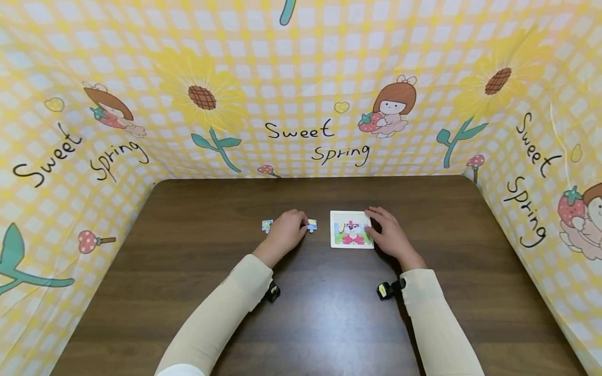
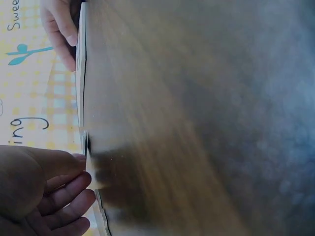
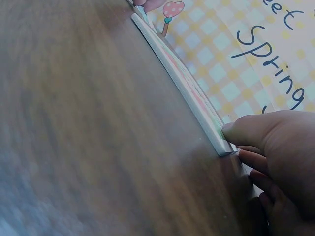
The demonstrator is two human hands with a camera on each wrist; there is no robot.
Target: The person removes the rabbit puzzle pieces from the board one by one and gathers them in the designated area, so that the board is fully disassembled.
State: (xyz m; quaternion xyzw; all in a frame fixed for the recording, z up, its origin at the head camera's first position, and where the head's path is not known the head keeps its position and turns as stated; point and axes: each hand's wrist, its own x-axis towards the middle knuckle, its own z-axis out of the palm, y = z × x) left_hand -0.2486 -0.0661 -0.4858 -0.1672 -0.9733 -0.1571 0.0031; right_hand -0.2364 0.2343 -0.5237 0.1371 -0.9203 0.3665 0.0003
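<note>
My left hand [image 1: 286, 230] pinches a small jigsaw piece [image 1: 312, 225] between thumb and fingers, low over the table and left of the puzzle tray. Another jigsaw piece [image 1: 266, 225] lies on the table left of this hand, partly covered by it. The white-framed puzzle tray [image 1: 340, 214] lies flat and shows a pink and white cartoon animal on green; the upper part of its picture area is plain white. Holding the tray's right edge is my right hand [image 1: 392, 235], its thumb on the rim and the fingers along the outer side, as the right wrist view shows.
A dark brown wooden table [image 1: 324, 313] lies beneath everything. Yellow checked cloth [image 1: 301, 68] with flowers and cartoon figures walls it in at the back and both sides. Black camera straps [image 1: 389, 290] sit at both wrists, below cream sleeves.
</note>
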